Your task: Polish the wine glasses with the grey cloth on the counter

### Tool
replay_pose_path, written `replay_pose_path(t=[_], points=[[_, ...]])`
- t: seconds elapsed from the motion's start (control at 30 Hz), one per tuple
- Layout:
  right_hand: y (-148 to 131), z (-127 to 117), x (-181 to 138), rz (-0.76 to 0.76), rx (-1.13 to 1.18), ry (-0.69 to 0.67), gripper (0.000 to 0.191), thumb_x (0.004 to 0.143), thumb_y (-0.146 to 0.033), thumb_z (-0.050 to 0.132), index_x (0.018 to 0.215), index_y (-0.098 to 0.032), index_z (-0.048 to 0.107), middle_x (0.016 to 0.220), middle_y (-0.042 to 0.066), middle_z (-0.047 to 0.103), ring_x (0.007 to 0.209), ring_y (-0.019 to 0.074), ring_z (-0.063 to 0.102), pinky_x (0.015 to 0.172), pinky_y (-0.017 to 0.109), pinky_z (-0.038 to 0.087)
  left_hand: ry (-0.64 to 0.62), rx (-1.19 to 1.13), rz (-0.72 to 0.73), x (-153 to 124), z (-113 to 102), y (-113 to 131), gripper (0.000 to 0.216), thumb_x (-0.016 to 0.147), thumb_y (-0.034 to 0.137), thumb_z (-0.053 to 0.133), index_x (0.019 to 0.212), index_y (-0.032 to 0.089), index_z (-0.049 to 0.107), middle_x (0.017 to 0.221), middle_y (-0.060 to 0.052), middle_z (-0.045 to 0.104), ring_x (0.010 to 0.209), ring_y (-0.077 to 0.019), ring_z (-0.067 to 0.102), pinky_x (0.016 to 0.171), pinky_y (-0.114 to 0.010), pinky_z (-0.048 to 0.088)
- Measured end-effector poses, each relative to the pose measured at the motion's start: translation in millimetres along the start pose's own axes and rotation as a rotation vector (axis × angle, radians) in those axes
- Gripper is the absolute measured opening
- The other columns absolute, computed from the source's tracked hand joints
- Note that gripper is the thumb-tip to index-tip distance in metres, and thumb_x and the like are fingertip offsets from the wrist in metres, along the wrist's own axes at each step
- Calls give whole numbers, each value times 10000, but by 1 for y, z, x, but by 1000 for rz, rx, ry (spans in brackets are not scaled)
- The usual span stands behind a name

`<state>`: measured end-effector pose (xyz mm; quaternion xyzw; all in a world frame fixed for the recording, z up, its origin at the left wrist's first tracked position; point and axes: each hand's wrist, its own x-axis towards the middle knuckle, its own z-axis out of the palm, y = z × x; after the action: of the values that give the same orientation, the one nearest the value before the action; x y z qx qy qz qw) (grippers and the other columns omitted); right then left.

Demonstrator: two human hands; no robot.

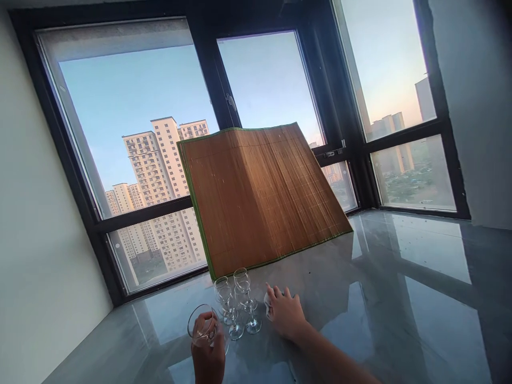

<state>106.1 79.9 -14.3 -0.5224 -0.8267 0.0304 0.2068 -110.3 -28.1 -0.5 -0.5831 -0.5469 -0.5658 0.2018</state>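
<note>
My left hand (208, 349) is closed around a clear wine glass (197, 313), its round rim facing up toward me. Just to the right stands a tight cluster of several small clear stemmed glasses (242, 290), upright on the glossy grey surface (320, 277). On the other side of them, my right hand (286, 312) rests low over the surface with its fingers curled over a crumpled white cloth or tissue (268, 305). Only a bit of that white piece shows past the fingers; the palm hides the rest.
Behind the glasses a brown bamboo mat (260, 197) with green edging leans against the dark window frame (208, 69). A pale wall (44, 213) rises at the left and a grey wall (476, 117) at the right. Tall buildings show through the panes.
</note>
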Motion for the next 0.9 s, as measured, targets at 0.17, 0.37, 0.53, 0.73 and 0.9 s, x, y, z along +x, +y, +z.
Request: replay_pose_path(t=[0.17,0.37,0.53,0.73,0.9], points=[[-4,1,-10,-78,79,-89,854,852,-582,539,1575,-232,250,1551,158,406,1351,449,373,1029,648,302,-71,-179,113,3,1,36,264,869,319,571,625,219,581,707,-47,593,712,-209,601,688,-349,525],[-1,-4,-1,-76,115,-40,855,817,-112,530,1589,-243,185,1333,147,612,1229,352,513,920,463,449,-229,-255,66,11,33,86,298,908,307,522,646,211,628,654,-35,592,654,-186,581,623,-291,478],[8,-7,8,-35,251,58,905,756,-62,529,1583,-228,203,1302,125,614,1041,285,617,794,348,485,-286,-317,-130,9,70,112,330,908,353,508,624,199,577,608,-29,578,584,-174,530,576,-276,402],[23,-11,20,108,417,407,769,763,-6,384,1503,-210,327,1171,83,675,926,209,645,740,293,475,-336,-352,-136,-14,80,107,295,890,317,525,620,200,512,621,4,490,604,-151,466,596,-261,344],[27,-20,27,103,573,634,769,742,-9,357,1491,-173,304,935,41,701,720,162,627,624,246,436,-333,-377,-193,-22,76,101,358,865,397,552,573,206,471,581,15,431,563,-141,418,556,-257,325]])
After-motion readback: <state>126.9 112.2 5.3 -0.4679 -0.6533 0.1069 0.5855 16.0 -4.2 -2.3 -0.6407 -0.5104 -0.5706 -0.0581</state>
